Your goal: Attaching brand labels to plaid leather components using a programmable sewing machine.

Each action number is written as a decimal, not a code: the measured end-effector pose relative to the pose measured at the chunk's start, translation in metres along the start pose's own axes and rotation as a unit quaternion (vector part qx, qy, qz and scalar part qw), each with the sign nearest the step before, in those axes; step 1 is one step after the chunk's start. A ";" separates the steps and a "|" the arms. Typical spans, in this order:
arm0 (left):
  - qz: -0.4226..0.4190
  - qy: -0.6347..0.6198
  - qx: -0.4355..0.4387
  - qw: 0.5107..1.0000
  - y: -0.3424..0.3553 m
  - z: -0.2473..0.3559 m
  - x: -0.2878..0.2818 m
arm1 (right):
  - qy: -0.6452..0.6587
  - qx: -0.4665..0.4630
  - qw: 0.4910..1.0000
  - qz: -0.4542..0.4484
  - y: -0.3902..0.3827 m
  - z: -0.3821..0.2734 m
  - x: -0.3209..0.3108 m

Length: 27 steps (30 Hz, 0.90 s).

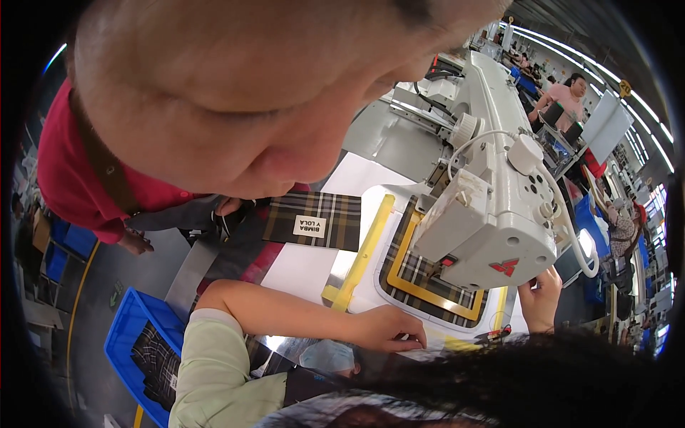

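Observation:
My left hand [389,329] rests with curled fingers beside the near edge of a white sewing template [378,267]; nothing shows in it. A yellow frame [435,303] lies over dark plaid fabric [404,267] in the template, under the head of a white industrial sewing machine [492,228]. My right hand [540,299] is at the right side of the machine head, fingers bent and partly hidden behind it; what they hold, if anything, is hidden. Left of the template lies a plaid fabric piece [278,225] bearing a white label [309,227].
A co-worker in a red top [78,171] leans in close from the left; one of their hands [228,206] is near the labelled piece. A blue bin [132,321] with plaid pieces stands at lower left. Small red-handled snips [499,332] lie near my right hand.

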<state>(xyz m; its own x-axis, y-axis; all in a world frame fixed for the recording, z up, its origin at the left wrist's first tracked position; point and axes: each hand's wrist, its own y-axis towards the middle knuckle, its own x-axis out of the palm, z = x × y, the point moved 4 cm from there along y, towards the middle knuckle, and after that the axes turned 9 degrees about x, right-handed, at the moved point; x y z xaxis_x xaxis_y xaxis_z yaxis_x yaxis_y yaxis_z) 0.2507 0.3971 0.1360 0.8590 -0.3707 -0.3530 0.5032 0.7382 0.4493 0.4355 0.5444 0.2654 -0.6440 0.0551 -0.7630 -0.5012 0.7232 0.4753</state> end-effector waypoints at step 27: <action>-0.002 -0.001 -0.020 1.000 0.002 0.001 0.001 | -0.009 0.008 1.000 -0.002 0.000 -0.005 -0.004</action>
<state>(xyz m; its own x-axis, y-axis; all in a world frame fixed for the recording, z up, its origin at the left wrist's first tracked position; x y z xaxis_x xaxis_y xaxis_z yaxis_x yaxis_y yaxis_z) 0.2526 0.3976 0.1367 0.8578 -0.3743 -0.3523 0.5017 0.7589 0.4152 0.4354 0.5410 0.2711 -0.6310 0.0637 -0.7731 -0.4952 0.7341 0.4646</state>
